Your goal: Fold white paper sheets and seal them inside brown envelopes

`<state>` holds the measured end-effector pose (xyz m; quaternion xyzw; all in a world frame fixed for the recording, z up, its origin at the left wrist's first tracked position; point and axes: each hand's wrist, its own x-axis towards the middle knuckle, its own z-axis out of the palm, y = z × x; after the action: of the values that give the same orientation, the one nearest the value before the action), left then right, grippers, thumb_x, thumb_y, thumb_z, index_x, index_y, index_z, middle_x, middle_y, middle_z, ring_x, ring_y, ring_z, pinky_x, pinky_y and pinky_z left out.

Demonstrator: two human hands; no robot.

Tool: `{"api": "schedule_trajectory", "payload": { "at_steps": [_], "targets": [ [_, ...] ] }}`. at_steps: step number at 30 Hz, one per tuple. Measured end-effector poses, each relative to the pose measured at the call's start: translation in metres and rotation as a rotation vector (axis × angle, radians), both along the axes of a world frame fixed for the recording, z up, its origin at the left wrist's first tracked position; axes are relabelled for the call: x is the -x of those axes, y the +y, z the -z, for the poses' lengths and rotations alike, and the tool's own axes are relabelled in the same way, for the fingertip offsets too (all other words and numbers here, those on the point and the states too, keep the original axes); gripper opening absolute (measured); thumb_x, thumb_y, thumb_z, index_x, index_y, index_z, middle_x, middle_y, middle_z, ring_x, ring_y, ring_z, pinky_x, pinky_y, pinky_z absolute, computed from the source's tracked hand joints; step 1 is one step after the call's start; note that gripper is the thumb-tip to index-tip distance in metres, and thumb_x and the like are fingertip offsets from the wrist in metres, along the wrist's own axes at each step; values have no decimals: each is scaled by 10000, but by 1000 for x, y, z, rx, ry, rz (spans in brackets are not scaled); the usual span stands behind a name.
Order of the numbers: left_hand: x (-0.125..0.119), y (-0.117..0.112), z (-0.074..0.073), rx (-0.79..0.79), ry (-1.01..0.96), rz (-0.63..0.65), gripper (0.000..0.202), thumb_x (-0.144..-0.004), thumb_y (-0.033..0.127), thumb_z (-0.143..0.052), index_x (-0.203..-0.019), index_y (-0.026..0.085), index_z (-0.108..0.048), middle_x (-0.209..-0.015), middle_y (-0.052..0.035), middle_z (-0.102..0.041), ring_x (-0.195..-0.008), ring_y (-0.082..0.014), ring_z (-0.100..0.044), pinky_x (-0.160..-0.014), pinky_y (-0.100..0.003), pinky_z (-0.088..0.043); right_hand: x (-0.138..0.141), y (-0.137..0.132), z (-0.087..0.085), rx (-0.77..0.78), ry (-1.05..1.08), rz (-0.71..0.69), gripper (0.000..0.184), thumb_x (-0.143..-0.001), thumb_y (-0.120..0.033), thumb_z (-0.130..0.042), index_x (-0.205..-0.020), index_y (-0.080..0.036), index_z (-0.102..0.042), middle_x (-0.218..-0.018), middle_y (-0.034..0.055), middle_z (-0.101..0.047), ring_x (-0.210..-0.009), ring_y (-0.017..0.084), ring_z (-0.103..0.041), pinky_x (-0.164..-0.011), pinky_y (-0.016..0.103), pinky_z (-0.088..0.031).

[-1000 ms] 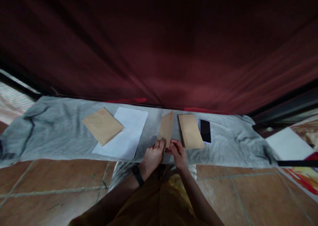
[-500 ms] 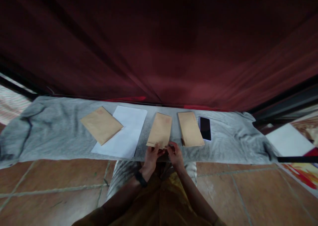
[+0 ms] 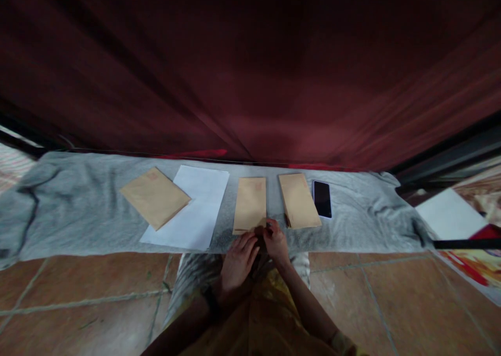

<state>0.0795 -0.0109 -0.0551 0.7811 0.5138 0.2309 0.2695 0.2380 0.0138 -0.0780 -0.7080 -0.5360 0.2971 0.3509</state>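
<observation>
A brown paper envelope point(image 3: 250, 202) lies in front of me on the cloth-covered table, its near end at my hands. My right hand point(image 3: 276, 244) is closed at the near right corner of this envelope, fingertips pinched on its edge. Back upward, my left hand point(image 3: 238, 258) reaches to the near edge with its fingers stretched out and slightly apart. The spot between both hands is in shadow, so the fingertips are partly hidden. To the right lies a stack of brown envelopes point(image 3: 300, 201). Another brown envelope point(image 3: 155, 198) rests at an angle on white paper point(image 3: 195, 217) at the left.
A phone point(image 3: 322, 199) lies right of the envelope stack. Grey cloth point(image 3: 364, 215) covers the narrow table, and a dark red curtain point(image 3: 250, 95) hangs behind it. A white sheet or board point(image 3: 450, 216) is at the far right, beyond the table end. Tiled floor point(image 3: 352, 298) shows below.
The left thumb has come off the envelope's top, and that hand has turned back upward and moved nearer to me. The middle envelope has straightened. The right hand stays at its corner.
</observation>
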Motion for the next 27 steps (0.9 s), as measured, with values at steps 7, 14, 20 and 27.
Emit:
{"api": "schedule_trajectory", "payload": {
  "at_steps": [7, 14, 20, 27],
  "targets": [
    [5, 2, 26, -329, 509, 183, 748, -919, 365, -521, -1560, 104, -240, -1627, -168, -281, -1516, -288, -235, -1229, -485, -233, -2, 3, -8, 115, -246, 7, 302, -952, -209, -477, -1232, -209, -591, -1013, 49, -735, -860, 185, -704, -740, 261, -515],
    [5, 0, 39, -311, 502, 194, 759, -902, 316, -492, -1574, 111, -204, -1634, -172, -240, -1518, -289, -221, -1223, -503, -242, 5, -18, -11, -208, -340, -327, 414, -1022, -235, -342, -1362, -190, -574, -1319, 116, -627, -1247, 227, -561, -1063, 405, -468],
    [9, -1, 42, -301, 482, 175, 733, -869, 179, -431, -1562, 66, -223, -1605, -178, -320, -1500, -248, -280, -1228, -460, -260, 10, -37, 1, -242, -468, -492, 492, -1036, -227, -341, -1517, -141, -400, -1500, 117, -502, -1399, 218, -442, -1195, 468, -335],
    [19, -3, 36, -265, 489, 160, 712, -885, 281, -501, -1536, 65, -308, -1612, -159, -312, -1512, -274, -243, -1224, -445, -270, 5, -41, 5, -222, -574, -505, 509, -1031, -243, -384, -1529, -139, -373, -1517, 120, -483, -1426, 215, -411, -1201, 458, -321]
  ]
}}
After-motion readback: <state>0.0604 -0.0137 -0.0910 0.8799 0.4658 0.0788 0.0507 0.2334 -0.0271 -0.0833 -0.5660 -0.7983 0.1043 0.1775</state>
